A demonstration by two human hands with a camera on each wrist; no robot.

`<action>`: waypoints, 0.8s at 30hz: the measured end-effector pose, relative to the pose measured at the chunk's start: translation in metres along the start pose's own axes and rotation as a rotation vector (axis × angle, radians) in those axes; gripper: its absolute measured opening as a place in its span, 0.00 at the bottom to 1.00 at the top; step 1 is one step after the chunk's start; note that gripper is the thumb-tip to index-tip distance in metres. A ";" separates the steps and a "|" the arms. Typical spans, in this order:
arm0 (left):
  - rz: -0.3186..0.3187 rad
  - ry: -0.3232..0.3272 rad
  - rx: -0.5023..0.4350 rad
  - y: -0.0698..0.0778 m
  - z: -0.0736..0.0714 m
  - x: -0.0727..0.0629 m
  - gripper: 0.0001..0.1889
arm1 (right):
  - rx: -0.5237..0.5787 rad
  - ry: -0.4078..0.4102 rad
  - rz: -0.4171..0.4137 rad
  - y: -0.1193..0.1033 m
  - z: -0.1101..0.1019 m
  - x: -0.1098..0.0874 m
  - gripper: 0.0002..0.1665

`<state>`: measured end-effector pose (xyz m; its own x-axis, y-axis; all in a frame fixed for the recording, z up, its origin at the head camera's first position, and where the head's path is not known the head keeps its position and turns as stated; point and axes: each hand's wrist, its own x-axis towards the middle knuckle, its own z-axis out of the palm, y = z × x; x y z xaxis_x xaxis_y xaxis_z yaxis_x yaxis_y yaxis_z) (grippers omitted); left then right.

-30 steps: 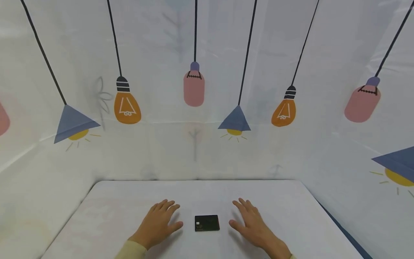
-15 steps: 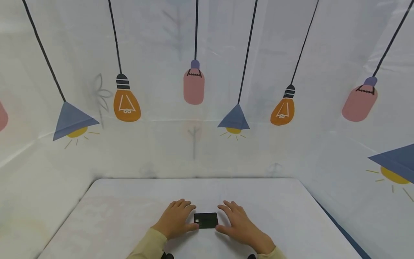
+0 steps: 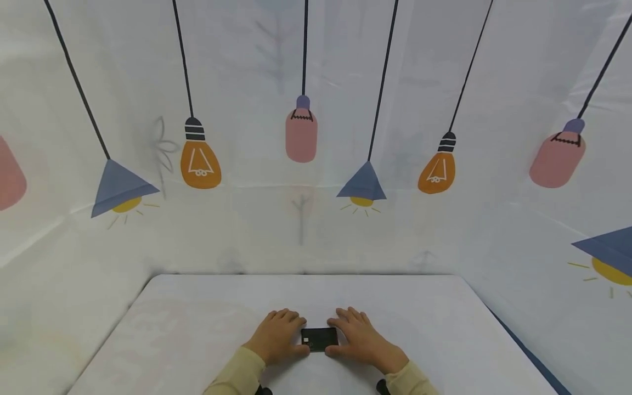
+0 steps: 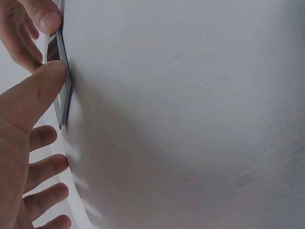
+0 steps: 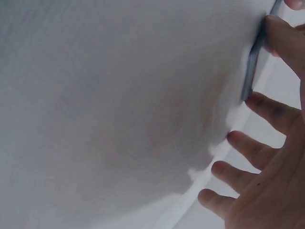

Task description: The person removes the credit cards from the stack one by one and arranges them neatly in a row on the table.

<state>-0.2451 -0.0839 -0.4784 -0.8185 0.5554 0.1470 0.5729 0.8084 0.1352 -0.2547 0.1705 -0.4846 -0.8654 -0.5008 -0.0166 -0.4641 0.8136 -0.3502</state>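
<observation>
Hands (image 3: 275, 336) (image 3: 362, 340) closer together, thin rectangular cards (image 3: 320, 338) between

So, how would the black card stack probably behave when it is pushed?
The black card stack shows several thin layers along its edge, so these may slip apart. Lying flat and low on the white table, it probably will not roll or tip. Its straight edges suggest stiffness.
</observation>
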 end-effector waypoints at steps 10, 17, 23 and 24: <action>0.003 -0.019 0.045 0.000 0.003 0.004 0.31 | -0.069 0.051 -0.078 0.007 0.002 0.002 0.35; 0.029 -0.002 0.091 -0.001 0.004 0.003 0.30 | -0.106 0.090 -0.118 0.008 0.002 0.001 0.34; 0.036 0.020 0.131 -0.002 0.005 0.002 0.30 | -0.124 0.115 -0.155 0.008 0.004 0.000 0.34; 0.033 0.017 0.131 -0.002 0.005 0.001 0.30 | -0.127 0.114 -0.155 0.009 0.004 0.000 0.34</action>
<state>-0.2476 -0.0838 -0.4829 -0.7975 0.5800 0.1663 0.5884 0.8086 0.0014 -0.2581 0.1763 -0.4912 -0.7943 -0.5919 0.1370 -0.6070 0.7638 -0.2196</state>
